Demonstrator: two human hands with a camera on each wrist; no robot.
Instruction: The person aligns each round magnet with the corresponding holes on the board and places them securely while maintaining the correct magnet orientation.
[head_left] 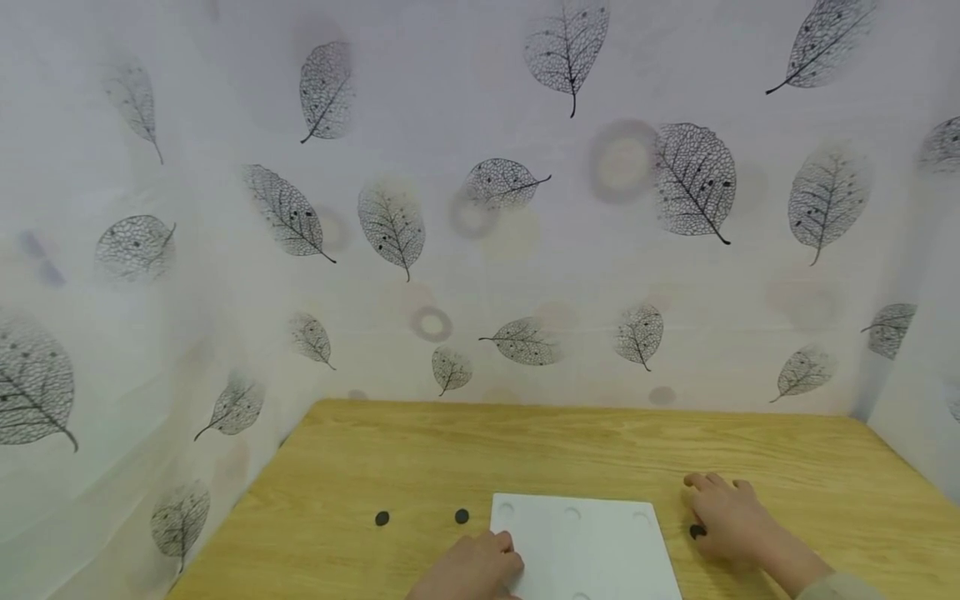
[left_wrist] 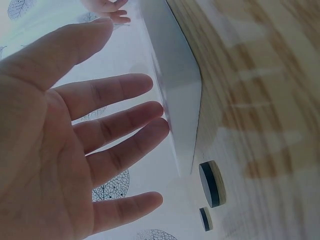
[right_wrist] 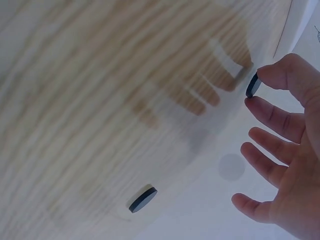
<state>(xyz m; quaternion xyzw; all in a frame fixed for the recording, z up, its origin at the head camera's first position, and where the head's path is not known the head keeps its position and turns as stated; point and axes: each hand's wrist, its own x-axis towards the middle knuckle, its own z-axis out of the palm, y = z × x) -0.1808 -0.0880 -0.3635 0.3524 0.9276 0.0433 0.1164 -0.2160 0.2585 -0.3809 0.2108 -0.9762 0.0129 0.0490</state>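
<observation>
A white board (head_left: pixel 592 554) with shallow round recesses lies on the wooden table. My left hand (head_left: pixel 472 571) is at the board's left edge, its fingers extended and spread in the left wrist view. Those fingertips are at or very near the board; contact is hard to tell. Right of the board, my right hand (head_left: pixel 731 521) pinches a small black disc (right_wrist: pixel 253 85) between thumb and index finger, the other fingers loosely spread. Two more black discs, one nearer the board (head_left: pixel 462 517) and one farther left (head_left: pixel 382 518), lie on the table.
Another black disc (right_wrist: pixel 143 200) lies on the table in the right wrist view. The wood-grain table (head_left: pixel 600 442) meets a pale leaf-patterned curtain (head_left: pixel 480 275) at the back, and similar sheeting stands along both sides.
</observation>
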